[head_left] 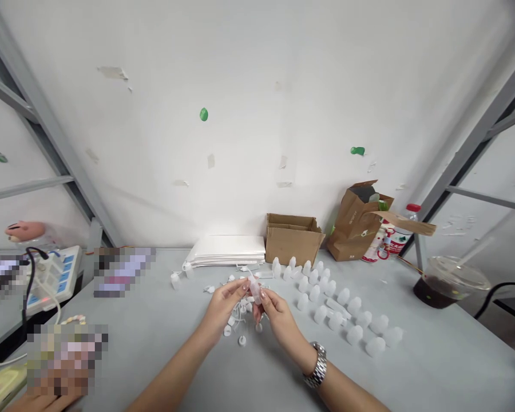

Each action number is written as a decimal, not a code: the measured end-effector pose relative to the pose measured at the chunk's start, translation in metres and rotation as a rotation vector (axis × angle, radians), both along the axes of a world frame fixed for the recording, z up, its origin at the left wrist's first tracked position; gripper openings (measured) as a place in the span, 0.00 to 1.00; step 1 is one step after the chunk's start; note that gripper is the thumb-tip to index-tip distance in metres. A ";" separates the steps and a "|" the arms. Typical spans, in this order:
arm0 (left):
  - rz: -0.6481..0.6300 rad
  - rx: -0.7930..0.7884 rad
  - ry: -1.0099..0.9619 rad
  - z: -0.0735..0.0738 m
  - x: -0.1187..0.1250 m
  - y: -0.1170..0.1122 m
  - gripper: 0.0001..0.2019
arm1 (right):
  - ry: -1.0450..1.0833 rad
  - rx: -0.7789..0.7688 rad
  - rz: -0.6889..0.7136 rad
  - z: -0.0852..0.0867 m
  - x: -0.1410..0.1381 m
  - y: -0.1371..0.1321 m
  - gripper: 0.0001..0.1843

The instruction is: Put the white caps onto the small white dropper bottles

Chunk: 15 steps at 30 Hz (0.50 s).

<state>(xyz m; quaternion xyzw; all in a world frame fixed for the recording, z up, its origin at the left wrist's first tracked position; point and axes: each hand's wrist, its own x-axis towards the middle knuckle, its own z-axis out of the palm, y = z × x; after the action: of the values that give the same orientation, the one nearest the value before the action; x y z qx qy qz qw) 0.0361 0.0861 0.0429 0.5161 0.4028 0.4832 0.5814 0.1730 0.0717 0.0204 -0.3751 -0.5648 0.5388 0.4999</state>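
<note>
The left hand's point(225, 303) and right hand's point(278, 315) grip is clamped on 1 small translucent bottle point(255, 290), above the middle of the grey surface point(141, 337); frosted bottles point(354, 335) stand right, 1 cardboard box point(292, 245) far, before a white wall point(249, 143).

Translucent white is seen on the bottle point(255, 290), plain grey on the counter point(150, 326), brown on the cardboard box point(290, 246).

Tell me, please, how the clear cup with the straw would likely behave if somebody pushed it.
The cup would probably flex, being see-through and apparently thin plastic. Its dark drink may slosh, with space visible above it. The straw, slanting out, could snag.
</note>
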 end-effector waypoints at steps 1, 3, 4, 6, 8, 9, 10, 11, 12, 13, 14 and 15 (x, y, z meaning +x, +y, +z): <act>-0.001 -0.006 0.002 0.000 0.000 0.000 0.18 | -0.010 -0.001 0.004 0.001 0.000 -0.001 0.23; 0.007 -0.019 0.007 0.000 0.000 0.000 0.18 | -0.029 -0.002 0.017 0.002 0.000 -0.002 0.23; 0.015 -0.021 0.012 0.000 0.000 0.000 0.17 | -0.035 -0.002 0.023 0.002 -0.001 -0.003 0.23; 0.029 -0.021 0.028 0.001 0.001 0.000 0.17 | -0.035 -0.003 0.027 0.002 -0.001 -0.004 0.22; 0.028 -0.017 0.048 0.001 0.001 0.001 0.16 | -0.025 -0.007 0.024 0.002 -0.002 -0.004 0.22; 0.018 -0.013 0.059 0.002 0.001 0.001 0.16 | -0.020 -0.010 0.021 0.002 -0.002 -0.004 0.21; 0.008 -0.007 0.077 0.002 0.000 0.002 0.16 | -0.015 -0.014 0.016 0.001 -0.002 -0.003 0.21; 0.010 0.006 0.106 0.002 -0.002 0.004 0.15 | -0.012 -0.017 0.005 0.001 -0.001 -0.002 0.21; 0.033 0.031 0.153 0.002 -0.004 0.006 0.15 | -0.009 -0.018 -0.012 0.000 -0.001 -0.001 0.21; 0.073 0.062 0.218 0.002 -0.007 0.008 0.14 | -0.007 -0.019 -0.035 -0.001 0.000 0.001 0.22; 0.121 0.098 0.298 0.002 -0.010 0.011 0.13 | -0.004 -0.020 -0.061 -0.001 0.001 0.002 0.22; 0.166 0.138 0.386 0.002 -0.014 0.013 0.12 | 0.001 -0.022 -0.087 -0.001 0.002 0.004 0.23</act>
<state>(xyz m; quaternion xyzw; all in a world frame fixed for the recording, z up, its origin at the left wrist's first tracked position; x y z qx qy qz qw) 0.0218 0.0994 0.0447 0.6026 0.5136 0.4482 0.4149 0.1753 0.0759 0.0193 -0.4045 -0.5417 0.5231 0.5189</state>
